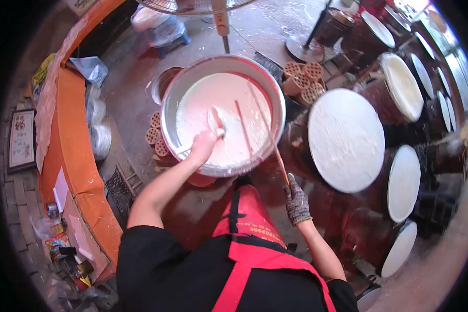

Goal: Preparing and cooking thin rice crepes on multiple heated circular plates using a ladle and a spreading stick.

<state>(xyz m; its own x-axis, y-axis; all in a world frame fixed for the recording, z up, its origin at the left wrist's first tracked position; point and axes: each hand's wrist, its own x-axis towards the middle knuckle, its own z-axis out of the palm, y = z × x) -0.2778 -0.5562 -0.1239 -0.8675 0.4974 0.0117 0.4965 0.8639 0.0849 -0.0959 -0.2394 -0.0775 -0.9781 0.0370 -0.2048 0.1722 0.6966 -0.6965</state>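
Note:
A large round metal pot (pixel 167 97) before me holds a milky white liquid (pixel 202 93). My left hand (pixel 204 145), bare, is over the near left part of the pot, closed around a pale scoop or ladle (pixel 215 117) at the liquid; its exact shape is blurred. My right hand (pixel 297 201), in a grey knitted glove, is to the right of the pot and grips the lower end of a long thin wooden stick (pixel 277 156). The stick slants up over the pot's right side. A dark line, perhaps its shadow or reflection, lies on the liquid.
Round white-topped vats (pixel 346 140) stand to the right. Honeycomb briquettes (pixel 297 84) are stacked beside the pot, with more (pixel 153 135) at its left. A metal bucket (pixel 165 84) touches its left side. An orange-covered table (pixel 78 144) runs along the left. A fan (pixel 191 7) stands beyond the pot.

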